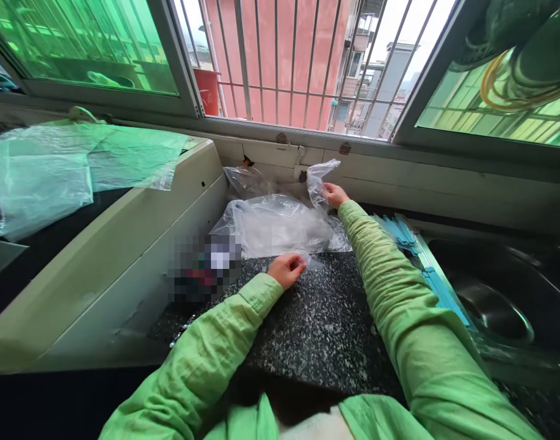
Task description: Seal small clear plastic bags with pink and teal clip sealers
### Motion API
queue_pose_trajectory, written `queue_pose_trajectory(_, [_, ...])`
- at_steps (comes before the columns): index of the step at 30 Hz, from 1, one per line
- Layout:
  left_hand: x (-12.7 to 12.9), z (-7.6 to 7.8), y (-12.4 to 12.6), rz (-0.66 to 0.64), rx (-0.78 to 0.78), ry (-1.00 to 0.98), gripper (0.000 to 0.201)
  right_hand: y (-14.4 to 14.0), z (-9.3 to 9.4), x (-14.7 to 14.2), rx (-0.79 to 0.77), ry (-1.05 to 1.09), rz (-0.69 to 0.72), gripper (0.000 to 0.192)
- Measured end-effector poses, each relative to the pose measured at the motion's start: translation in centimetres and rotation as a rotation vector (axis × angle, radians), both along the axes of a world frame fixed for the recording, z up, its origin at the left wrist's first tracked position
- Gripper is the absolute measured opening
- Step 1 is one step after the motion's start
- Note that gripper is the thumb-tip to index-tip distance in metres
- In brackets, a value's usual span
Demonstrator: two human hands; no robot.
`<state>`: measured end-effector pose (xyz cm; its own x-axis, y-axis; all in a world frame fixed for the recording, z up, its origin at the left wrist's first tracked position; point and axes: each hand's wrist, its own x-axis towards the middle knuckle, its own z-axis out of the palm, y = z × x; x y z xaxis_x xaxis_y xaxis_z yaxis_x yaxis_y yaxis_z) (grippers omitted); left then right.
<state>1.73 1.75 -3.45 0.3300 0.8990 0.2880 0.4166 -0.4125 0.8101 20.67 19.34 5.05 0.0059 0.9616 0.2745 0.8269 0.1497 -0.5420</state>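
A clear plastic bag (280,223) lies crumpled on the dark speckled countertop (325,324), against the back wall. My right hand (336,195) pinches an upper corner of the bag, which stands raised above the rest. Nearer to me, my left hand (287,270) is closed, fingertips together, on a thin clear edge of plastic at the front of the bag. Both forearms are in green sleeves. Whether the bag holds anything cannot be made out through the folds.
At left stands a cream-coloured appliance (160,244), with clear plastic sheets (41,177) over its top. A blurred-out item (204,269) sits beside it. On the right, blue strips (438,287) lie along a steel sink (494,305). Behind is a barred window (289,67).
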Motion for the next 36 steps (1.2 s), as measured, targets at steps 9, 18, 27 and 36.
queue_pose_trajectory(9, [-0.5,-0.3,1.1,0.029,-0.001,-0.001,0.014,-0.7,1.3,-0.8,0.098,-0.037,-0.015,0.03])
queue_pose_trajectory(18, [-0.1,0.5,-0.1,0.051,-0.026,-0.024,0.014,-16.2,-1.6,0.2,0.211,0.025,0.223,0.025])
queue_pose_trajectory(27, [0.2,0.5,-0.8,0.007,0.008,-0.016,0.014,-22.8,-5.2,-0.5,0.261,0.052,0.208,0.017])
queue_pose_trajectory(36, [0.3,0.2,-0.7,-0.028,0.006,-0.069,0.027,-23.4,-6.2,-0.1,0.409,-0.188,0.149,0.02])
